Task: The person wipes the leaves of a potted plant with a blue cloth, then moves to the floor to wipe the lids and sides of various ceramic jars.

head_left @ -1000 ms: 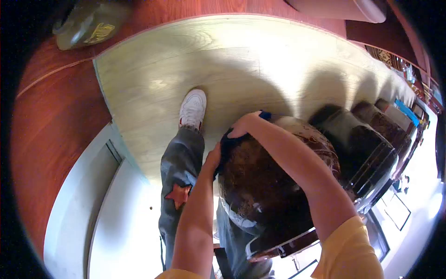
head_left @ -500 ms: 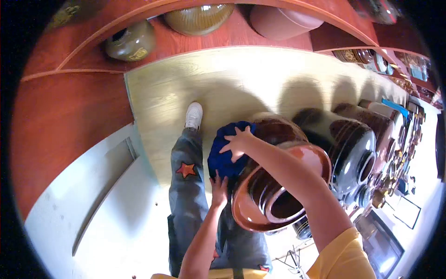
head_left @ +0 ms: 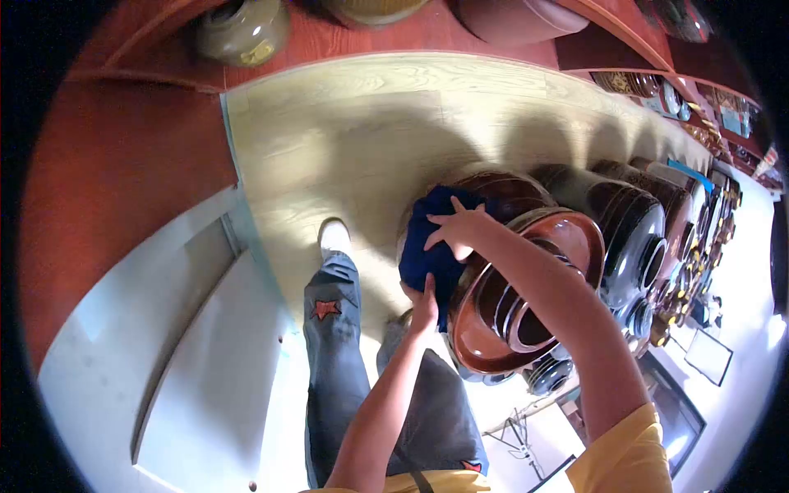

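Observation:
A dark blue cloth [head_left: 427, 246] lies against the side of a large brown glazed jar [head_left: 522, 191], which has a wide orange-brown rim [head_left: 477, 345] around its mouth. My right hand [head_left: 460, 230] rests on top of the cloth, fingers spread, pressing it to the jar. At the cloth's lower edge is my left hand [head_left: 422, 308], touching it with thumb and a finger apart; its other fingers are hard to see. My right forearm crosses over the jar's rim and hides part of it.
Dark glazed jars [head_left: 633, 238] stand in a row to the right. A red wooden shelf [head_left: 329, 45] holding an olive pot [head_left: 246, 34] runs along the top. My shoe [head_left: 334, 237] is on the pale wood floor [head_left: 329, 148]. A white panel [head_left: 214, 361] stands at left.
The view has shifted, and the hands, cloth and jar appear further right. The left hand has moved up closer to the right hand along the cloth. My foot appears lower in view.

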Tool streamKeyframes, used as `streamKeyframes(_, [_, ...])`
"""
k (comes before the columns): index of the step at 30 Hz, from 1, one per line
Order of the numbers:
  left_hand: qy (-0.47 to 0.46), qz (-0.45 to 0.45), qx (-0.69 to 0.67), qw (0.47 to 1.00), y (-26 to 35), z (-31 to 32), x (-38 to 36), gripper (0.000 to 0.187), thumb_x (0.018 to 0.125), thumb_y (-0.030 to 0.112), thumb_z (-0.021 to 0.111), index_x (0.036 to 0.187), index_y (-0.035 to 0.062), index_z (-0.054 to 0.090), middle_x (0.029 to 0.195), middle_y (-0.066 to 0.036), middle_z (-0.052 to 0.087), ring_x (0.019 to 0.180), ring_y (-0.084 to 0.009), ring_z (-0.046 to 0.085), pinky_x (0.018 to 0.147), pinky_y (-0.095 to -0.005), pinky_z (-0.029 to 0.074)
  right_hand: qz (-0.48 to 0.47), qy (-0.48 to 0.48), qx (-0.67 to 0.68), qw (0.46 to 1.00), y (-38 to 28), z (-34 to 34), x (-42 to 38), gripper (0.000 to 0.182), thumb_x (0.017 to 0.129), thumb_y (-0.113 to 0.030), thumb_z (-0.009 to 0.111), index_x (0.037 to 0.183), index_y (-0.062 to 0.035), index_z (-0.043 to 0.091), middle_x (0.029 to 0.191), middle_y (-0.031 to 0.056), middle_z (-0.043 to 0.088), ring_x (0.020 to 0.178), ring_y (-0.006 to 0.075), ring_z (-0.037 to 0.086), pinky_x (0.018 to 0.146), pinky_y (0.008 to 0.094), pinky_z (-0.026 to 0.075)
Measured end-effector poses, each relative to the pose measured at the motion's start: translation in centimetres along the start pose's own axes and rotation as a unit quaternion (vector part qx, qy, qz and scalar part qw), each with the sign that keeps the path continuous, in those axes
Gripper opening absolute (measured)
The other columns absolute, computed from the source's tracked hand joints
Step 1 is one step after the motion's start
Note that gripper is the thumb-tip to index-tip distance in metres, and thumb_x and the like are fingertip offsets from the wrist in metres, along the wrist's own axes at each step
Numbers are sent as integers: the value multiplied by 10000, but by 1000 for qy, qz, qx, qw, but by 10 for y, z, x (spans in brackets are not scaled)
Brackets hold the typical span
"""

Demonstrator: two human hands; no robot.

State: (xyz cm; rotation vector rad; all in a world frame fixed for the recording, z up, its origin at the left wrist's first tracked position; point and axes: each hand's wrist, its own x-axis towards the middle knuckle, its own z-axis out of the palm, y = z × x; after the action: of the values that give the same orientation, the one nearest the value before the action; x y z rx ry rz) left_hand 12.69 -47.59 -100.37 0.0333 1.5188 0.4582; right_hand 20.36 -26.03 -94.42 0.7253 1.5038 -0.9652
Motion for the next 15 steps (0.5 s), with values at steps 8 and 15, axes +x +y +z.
streamKeyframes(8, [71,25,79,994,-9,-7,37,824,882,635,319,1384,-15,244,1319,-341,363,1210,-449,395,1002,-467,330,23,-44,-69,996,-36,-10,67,818,633,-462,754,1336,-492,338,1525,-56,95,1369,439,16,959,763,156])
streamKeyframes(15, [-132,-130,-124,975,-82,-50,116,657,927,535,309,1354,38,359,1327,-151,459,1187,-289,461,998,-381,345,183,-20,-84,979,-93,33,220,821,727,-661,543,1396,-217,369,1501,91,209,1367,443,70,1033,668,37])
